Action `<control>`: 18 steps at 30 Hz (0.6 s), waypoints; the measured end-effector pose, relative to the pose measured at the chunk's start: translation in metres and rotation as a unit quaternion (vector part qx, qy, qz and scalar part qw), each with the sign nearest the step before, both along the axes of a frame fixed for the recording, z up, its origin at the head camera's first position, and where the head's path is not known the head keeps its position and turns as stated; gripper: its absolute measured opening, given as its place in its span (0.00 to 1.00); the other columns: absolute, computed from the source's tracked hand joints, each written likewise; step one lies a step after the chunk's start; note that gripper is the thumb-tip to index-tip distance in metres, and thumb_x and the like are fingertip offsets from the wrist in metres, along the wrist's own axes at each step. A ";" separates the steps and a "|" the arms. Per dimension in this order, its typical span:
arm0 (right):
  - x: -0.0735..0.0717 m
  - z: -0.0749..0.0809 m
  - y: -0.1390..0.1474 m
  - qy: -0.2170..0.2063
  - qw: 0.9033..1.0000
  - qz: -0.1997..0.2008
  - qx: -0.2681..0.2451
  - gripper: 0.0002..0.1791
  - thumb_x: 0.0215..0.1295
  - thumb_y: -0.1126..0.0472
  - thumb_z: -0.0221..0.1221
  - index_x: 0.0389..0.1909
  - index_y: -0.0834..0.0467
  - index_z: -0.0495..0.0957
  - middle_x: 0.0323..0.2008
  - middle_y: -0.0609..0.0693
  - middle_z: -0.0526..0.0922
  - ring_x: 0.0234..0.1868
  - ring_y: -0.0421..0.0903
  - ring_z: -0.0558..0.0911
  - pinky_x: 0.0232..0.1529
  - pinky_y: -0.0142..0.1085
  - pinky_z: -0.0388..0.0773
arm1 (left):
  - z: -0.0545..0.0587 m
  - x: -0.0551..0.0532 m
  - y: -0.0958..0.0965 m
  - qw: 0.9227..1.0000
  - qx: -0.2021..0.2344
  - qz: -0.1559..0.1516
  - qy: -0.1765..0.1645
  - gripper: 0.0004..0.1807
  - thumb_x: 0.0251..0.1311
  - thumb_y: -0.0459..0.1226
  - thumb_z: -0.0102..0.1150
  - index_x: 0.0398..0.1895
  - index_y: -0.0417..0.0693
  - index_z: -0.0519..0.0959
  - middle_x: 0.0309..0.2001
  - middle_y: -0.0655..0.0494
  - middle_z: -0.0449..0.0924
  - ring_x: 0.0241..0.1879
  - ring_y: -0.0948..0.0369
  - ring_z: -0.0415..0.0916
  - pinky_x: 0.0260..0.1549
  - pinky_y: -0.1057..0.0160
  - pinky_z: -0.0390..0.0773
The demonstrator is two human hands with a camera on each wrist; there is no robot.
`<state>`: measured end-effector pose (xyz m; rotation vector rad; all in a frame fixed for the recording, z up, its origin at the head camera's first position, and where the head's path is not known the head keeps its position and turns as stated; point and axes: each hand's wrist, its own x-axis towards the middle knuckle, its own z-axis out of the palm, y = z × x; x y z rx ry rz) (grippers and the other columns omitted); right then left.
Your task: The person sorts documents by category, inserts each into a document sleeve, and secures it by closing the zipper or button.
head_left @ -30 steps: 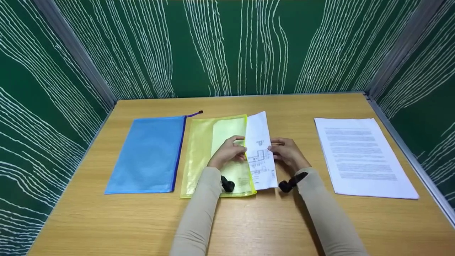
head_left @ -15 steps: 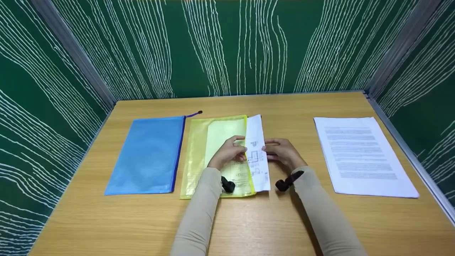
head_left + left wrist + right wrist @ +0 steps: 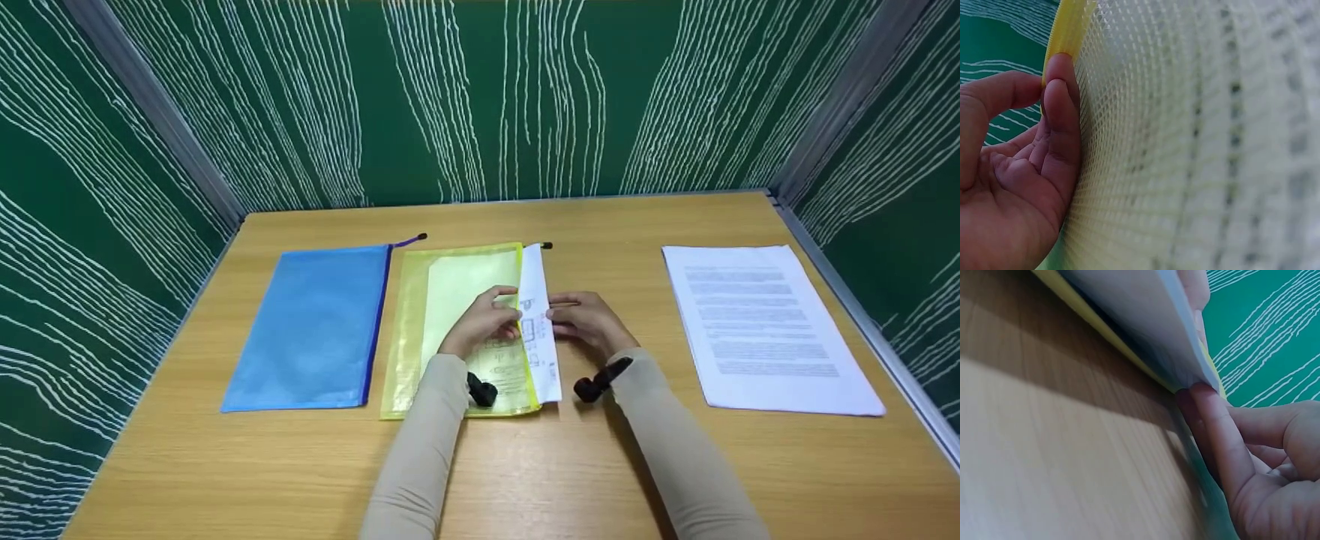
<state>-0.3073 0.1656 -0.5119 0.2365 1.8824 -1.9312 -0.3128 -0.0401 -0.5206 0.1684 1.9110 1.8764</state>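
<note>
Wooden table (image 3: 300,472), yellow pouch (image 3: 409,337), white paper (image 3: 533,277) partly inside it.
I see a printed stack (image 3: 765,334) well off to the right, a blue pouch (image 3: 311,330) just left of the yellow pouch, and the white paper sticking out past the yellow pouch's right edge. From my end, the right hand (image 3: 590,322) pinches the paper's outer edge, the left hand (image 3: 478,328) pinches the pouch's edge, and a small black tab (image 3: 547,245) shows by the paper's far end.
</note>
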 end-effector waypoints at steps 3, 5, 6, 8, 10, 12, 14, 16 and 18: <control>-0.001 0.000 -0.002 -0.003 1.000 0.002 -0.011 0.27 0.63 0.73 0.57 0.64 0.70 0.66 0.40 0.53 0.80 0.35 0.41 0.83 0.39 0.30 0.83 | 0.001 0.001 0.000 1.000 0.005 0.002 -0.002 0.31 0.59 0.29 0.55 0.67 0.44 0.62 0.28 0.51 0.77 0.20 0.62 0.76 0.22 0.67 0.78; -0.001 0.000 -0.004 -0.003 1.000 0.002 -0.015 0.27 0.63 0.73 0.57 0.64 0.70 0.66 0.39 0.52 0.80 0.35 0.41 0.83 0.39 0.30 0.83 | 0.001 0.001 0.001 1.000 0.009 0.003 -0.005 0.31 0.59 0.29 0.55 0.67 0.44 0.62 0.27 0.51 0.77 0.20 0.62 0.76 0.22 0.67 0.78; -0.002 0.000 -0.005 -0.003 1.000 0.003 -0.017 0.27 0.63 0.73 0.57 0.64 0.70 0.66 0.39 0.52 0.80 0.35 0.41 0.83 0.40 0.30 0.83 | 0.001 0.000 0.001 1.000 0.010 0.003 -0.006 0.31 0.59 0.29 0.54 0.67 0.44 0.62 0.27 0.51 0.77 0.19 0.62 0.76 0.22 0.68 0.78; -0.002 -0.001 -0.006 0.000 1.000 0.006 -0.019 0.28 0.63 0.73 0.57 0.64 0.70 0.65 0.40 0.52 0.80 0.35 0.41 0.83 0.40 0.30 0.83 | 0.001 0.000 0.001 1.000 0.012 0.002 -0.007 0.31 0.58 0.29 0.55 0.67 0.44 0.62 0.27 0.51 0.77 0.19 0.62 0.76 0.22 0.68 0.78; -0.002 -0.002 -0.008 0.004 1.000 0.007 -0.014 0.27 0.63 0.73 0.57 0.64 0.70 0.66 0.42 0.53 0.79 0.36 0.41 0.83 0.41 0.30 0.82 | 0.001 0.001 0.001 1.000 0.012 0.001 -0.007 0.30 0.59 0.30 0.55 0.67 0.45 0.62 0.27 0.51 0.77 0.20 0.62 0.76 0.22 0.67 0.78; -0.002 -0.002 -0.010 0.009 1.000 0.008 -0.008 0.27 0.63 0.73 0.57 0.64 0.70 0.66 0.44 0.53 0.78 0.37 0.40 0.82 0.41 0.29 0.82 | 0.002 0.001 0.001 1.000 0.011 -0.001 -0.006 0.30 0.59 0.30 0.55 0.67 0.46 0.63 0.28 0.51 0.77 0.20 0.62 0.77 0.23 0.67 0.78; -0.001 -0.002 -0.012 0.014 1.000 0.007 -0.003 0.26 0.63 0.72 0.57 0.63 0.70 0.67 0.45 0.54 0.77 0.38 0.40 0.81 0.40 0.29 0.82 | 0.002 0.002 0.000 1.000 0.011 -0.002 -0.005 0.30 0.60 0.31 0.55 0.67 0.47 0.63 0.29 0.51 0.77 0.21 0.61 0.77 0.24 0.66 0.78; 0.000 -0.002 -0.014 0.018 1.000 0.003 -0.001 0.26 0.63 0.73 0.57 0.63 0.70 0.67 0.45 0.53 0.77 0.38 0.40 0.81 0.40 0.29 0.82 | 0.002 0.003 0.000 1.000 0.009 0.000 -0.005 0.30 0.60 0.31 0.55 0.66 0.48 0.64 0.30 0.51 0.77 0.22 0.61 0.77 0.24 0.66 0.79; 0.000 -0.002 -0.016 0.021 1.000 0.002 -0.003 0.26 0.63 0.73 0.57 0.63 0.70 0.67 0.44 0.53 0.78 0.37 0.40 0.81 0.39 0.29 0.82 | 0.002 0.003 0.001 1.000 0.010 0.003 -0.006 0.30 0.59 0.31 0.56 0.66 0.48 0.64 0.29 0.51 0.77 0.22 0.61 0.77 0.24 0.67 0.79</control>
